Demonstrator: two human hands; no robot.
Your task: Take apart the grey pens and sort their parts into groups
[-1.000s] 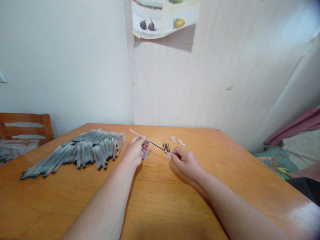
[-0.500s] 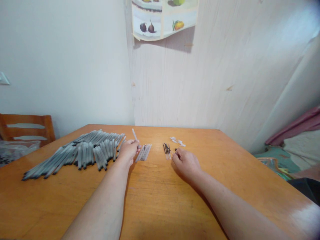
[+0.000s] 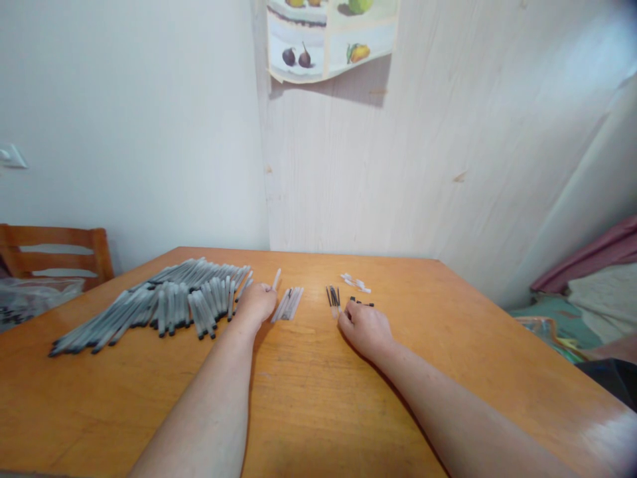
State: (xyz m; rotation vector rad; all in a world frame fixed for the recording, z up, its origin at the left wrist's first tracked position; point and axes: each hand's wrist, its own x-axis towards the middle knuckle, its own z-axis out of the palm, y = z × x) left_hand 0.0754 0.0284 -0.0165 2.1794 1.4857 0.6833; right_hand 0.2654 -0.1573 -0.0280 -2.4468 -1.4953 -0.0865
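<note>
My left hand (image 3: 257, 302) is closed around a translucent whitish pen barrel (image 3: 277, 279), which sticks up tilted past the fingers. Just right of it, several similar barrels (image 3: 288, 304) lie side by side on the table. My right hand (image 3: 367, 330) rests on the table with its fingers curled together at the pale ends of several thin black pen refills (image 3: 333, 297). Whatever those fingertips hold is hidden. Small black pen parts (image 3: 362, 303) lie just behind the right hand, and small white pieces (image 3: 355, 283) lie farther back.
A large heap of pens with black ends (image 3: 169, 302) covers the left part of the wooden table (image 3: 308, 405). A wooden chair (image 3: 54, 249) and a clear plastic bag (image 3: 40, 295) stand beyond the left edge. Behind the table is a wall with a fruit picture (image 3: 331, 40).
The barrel in my left hand has swung from leaning left to leaning right. My right hand has drawn slightly left toward the refills, and more small black parts show behind it.
</note>
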